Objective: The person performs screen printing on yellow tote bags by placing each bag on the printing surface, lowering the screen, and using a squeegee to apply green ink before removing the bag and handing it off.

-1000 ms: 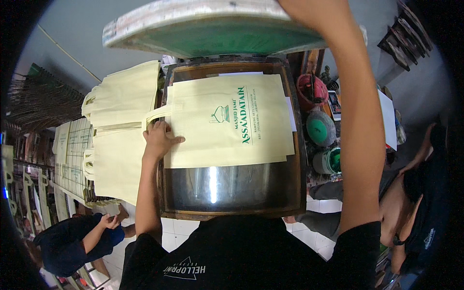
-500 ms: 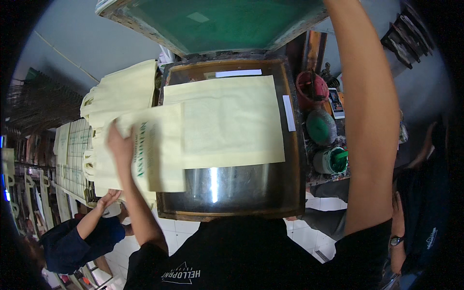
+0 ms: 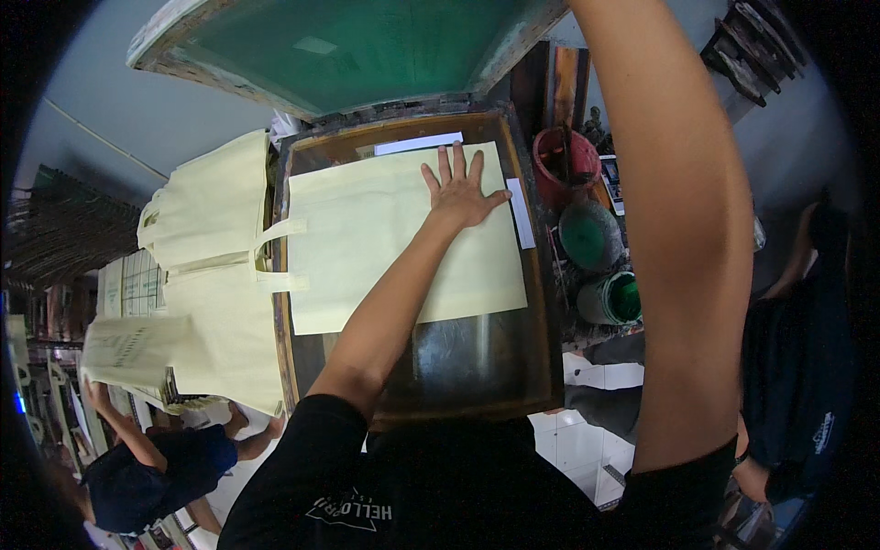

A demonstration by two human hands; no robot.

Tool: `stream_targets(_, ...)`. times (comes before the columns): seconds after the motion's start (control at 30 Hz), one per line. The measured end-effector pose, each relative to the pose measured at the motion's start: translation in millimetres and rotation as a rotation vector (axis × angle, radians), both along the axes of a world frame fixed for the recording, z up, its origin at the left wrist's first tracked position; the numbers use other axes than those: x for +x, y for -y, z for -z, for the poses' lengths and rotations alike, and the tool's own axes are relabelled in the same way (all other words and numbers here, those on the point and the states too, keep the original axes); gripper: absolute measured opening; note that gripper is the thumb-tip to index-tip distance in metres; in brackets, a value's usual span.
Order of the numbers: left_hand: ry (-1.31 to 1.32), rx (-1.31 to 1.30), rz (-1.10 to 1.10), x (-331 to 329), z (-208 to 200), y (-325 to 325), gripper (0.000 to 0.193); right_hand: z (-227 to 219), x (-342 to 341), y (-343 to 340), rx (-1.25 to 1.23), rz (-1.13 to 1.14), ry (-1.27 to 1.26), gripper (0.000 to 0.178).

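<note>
One cream bag point(image 3: 353, 234) lies beneath the splayed, empty left hand point(image 3: 457, 195); right hand unseen

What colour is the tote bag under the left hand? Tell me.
The tote bag is pale cream-yellow, plain on its visible face; the head view shows it.

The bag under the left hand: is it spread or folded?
Spread: the bag lies flat on the board, left fingers upon it.

black corners, warped outer edges
</note>
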State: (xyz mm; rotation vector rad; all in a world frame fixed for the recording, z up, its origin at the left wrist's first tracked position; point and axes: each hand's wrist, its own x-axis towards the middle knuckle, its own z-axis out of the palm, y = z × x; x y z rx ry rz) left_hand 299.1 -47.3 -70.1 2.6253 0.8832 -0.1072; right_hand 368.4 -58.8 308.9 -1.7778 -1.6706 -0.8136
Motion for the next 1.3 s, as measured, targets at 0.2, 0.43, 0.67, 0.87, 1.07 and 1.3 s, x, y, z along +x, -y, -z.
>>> stream_targets(0.2, -0.023, -0.012, -0.092, 5, -5, 6, 0.107, -1, 0, -4, 0.032, 0.046, 0.045, 0.039)
stream_targets(0.43, -0.128, -0.097, -0.148, 12, -25, 7, 0.111, -1, -3, 5, -0.005, -0.057, -0.041, 0.038)
stream_targets(0.67, -0.070, -0.066, -0.146, 18, -46, 0, 0.108, 2, -29, 26, -0.069, -0.006, -0.106, 0.039)
stream_targets(0.87, 1.008, -0.673, -0.009, -92, -107, 19, 0.062, 34, -73, 78, -0.278, 0.057, -0.431, 0.033)
stream_targets(1.07, 1.037, -1.172, -0.216, -278, -97, 98, 0.035, 196, -112, 167, -0.278, -0.193, -0.406, 0.019)
stream_targets(1.3, 0.819, -1.329, -0.590, -296, -3, 147, 0.033, 313, -142, 171, -0.533, -0.195, -0.256, 0.018)
